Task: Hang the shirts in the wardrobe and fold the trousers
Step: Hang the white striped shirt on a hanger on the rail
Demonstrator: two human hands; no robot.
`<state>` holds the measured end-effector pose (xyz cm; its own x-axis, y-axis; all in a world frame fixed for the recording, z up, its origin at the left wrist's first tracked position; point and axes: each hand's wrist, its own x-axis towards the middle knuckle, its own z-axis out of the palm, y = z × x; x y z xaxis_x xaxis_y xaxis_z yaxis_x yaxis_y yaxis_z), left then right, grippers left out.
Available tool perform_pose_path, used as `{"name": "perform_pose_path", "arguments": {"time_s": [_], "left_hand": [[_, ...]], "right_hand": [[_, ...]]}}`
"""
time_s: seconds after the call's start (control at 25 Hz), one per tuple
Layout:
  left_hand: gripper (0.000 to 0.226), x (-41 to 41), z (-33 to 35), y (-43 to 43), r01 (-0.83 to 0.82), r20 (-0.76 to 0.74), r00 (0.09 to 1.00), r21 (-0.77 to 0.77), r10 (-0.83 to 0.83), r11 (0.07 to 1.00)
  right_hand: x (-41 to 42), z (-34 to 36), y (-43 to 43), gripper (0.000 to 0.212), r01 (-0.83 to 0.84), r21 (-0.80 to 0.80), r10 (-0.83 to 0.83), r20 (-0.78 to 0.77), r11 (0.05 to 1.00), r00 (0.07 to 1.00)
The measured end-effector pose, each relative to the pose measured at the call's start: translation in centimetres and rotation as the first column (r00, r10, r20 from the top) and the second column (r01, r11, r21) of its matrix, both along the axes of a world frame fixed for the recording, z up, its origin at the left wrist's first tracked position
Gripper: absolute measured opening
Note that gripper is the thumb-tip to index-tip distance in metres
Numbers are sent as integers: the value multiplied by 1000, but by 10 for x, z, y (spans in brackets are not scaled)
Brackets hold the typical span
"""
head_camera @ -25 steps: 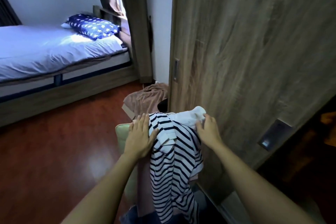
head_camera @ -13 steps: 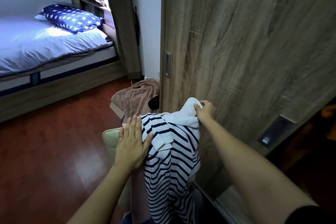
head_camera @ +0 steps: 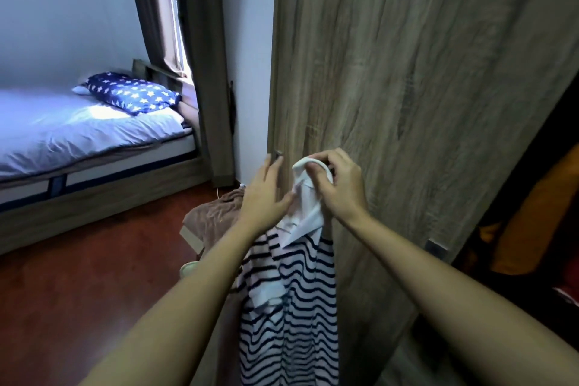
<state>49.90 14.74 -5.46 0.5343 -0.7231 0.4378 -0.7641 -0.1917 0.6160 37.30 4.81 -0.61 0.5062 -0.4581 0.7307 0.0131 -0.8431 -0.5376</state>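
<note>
shirt: striped shirt hangs in front of me, against the wardrobe door, white collar at the top, body dropping straight down.
right grip: my right hand is pinched shut on the collar, carrying the shirt's weight.
left grip: my left hand is mostly open, fingers spread, thumb side touching the collar edge; not gripping anything that I can see.
hanger: none visible. Can't tell where it is.
step: judging it as getting the collar sorted before a hanger goes in.
how: keep the right pinch at the collar's back centre so the shoulders fall even; use the left to open the neck, not tug the fabric.
risk: one-point hold, so the shirt can twist; a sleeve looks bunched midway down.
wardrobe: opening is at the right, dark, orange garment inside.
around: brown cloth heaped low behind the shirt, bed with star pillow well apart to the left.
</note>
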Motion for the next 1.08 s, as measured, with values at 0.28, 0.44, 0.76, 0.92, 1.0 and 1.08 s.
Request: {"name": "perform_pose_path", "arguments": {"time_s": [0.28,0.44,0.76,0.92,1.0,1.08], "left_hand": [[18,-43,91,9,218,107,974,-196,-200,956],[29,-61,55,16,246,97,963,64,-251,967],[16,-95,151,14,181,37,983,-390,-181,903],[26,-123,179,11,363,-147,848,-540,-510,759],[26,-132,178,5,376,-151,844,-517,-515,768],[22,-131,172,-2,323,76,945,-396,-320,860]], "right_hand": [[-78,116,11,7,176,-241,-144,142,954,979],[-132,149,7,16,327,-202,-277,239,923,931],[-235,151,-4,35,255,-635,-638,-497,730,588],[-265,160,3,35,301,-649,-696,-520,699,495],[-277,159,7,22,315,-642,-701,-529,699,479],[-290,154,6,19,329,-657,-724,-518,678,456]]}}
